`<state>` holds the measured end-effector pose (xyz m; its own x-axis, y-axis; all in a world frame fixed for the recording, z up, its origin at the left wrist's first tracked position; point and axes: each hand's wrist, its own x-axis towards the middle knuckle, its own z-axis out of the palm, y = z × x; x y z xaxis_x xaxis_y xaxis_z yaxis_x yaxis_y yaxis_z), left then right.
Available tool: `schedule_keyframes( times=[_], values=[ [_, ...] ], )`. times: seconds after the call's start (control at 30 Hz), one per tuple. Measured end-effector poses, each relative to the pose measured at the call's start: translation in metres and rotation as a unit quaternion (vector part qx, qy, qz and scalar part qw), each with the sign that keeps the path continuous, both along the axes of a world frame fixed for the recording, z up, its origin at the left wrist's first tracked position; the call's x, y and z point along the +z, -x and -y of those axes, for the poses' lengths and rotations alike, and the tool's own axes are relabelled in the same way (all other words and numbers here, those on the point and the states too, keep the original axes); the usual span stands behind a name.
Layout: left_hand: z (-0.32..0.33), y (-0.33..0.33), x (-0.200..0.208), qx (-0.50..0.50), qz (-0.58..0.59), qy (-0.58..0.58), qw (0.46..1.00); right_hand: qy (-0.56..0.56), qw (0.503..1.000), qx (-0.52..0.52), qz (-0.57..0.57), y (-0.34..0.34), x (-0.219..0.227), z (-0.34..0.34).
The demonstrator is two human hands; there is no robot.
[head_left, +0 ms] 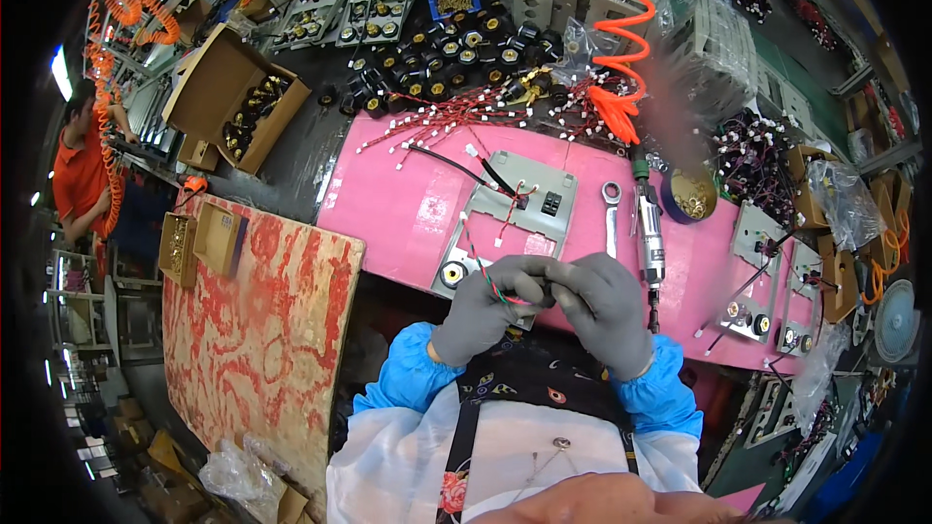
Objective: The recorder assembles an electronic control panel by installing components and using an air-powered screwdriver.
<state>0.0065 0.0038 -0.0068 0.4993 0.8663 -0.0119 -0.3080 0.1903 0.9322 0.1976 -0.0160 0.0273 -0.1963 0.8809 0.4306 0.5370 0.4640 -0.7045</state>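
Both hands wear grey gloves and meet close to my body, over the near edge of the pink work surface (388, 199). My left hand (490, 311) is closed on a thin twisted red, green and white wire (474, 250). Fingertips touching the left hand's, my right hand (604, 306) pinches something small and dark that the fingers mostly hide. Just beyond them lies a grey metal panel (553, 180) with black cables, a red wire and a black switch block. A black round fitting with a white ring (452, 274) sits at the panel's near left corner.
Right of the panel lie a ratchet wrench (611, 218) and an air screwdriver (650, 233) under an orange coiled hose (621, 39). Red wires (456, 118) and black fittings (466, 56) are heaped behind. An open cardboard box (218, 87) stands left; more panels (746, 320) lie right.
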Motion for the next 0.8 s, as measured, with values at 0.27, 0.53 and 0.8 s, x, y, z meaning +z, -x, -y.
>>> schedule_keyframes(
  times=[0.27, 0.53, 0.8],
  values=[
    [-0.031, 0.012, 0.046, 0.142, 0.015, -0.157, 0.977, -0.061, 0.992, 0.101, -0.051, 0.019, 0.037, -0.05],
    [-0.022, 0.029, 0.027, 0.265, -0.043, -0.166, 0.949, -0.055, 0.983, 0.117, -0.127, 0.052, 0.007, -0.055],
    [-0.038, 0.071, 0.01, 0.384, -0.146, -0.108, 0.905, -0.204, 0.9, 0.125, 0.365, 0.076, -0.037, -0.076]
  ],
)
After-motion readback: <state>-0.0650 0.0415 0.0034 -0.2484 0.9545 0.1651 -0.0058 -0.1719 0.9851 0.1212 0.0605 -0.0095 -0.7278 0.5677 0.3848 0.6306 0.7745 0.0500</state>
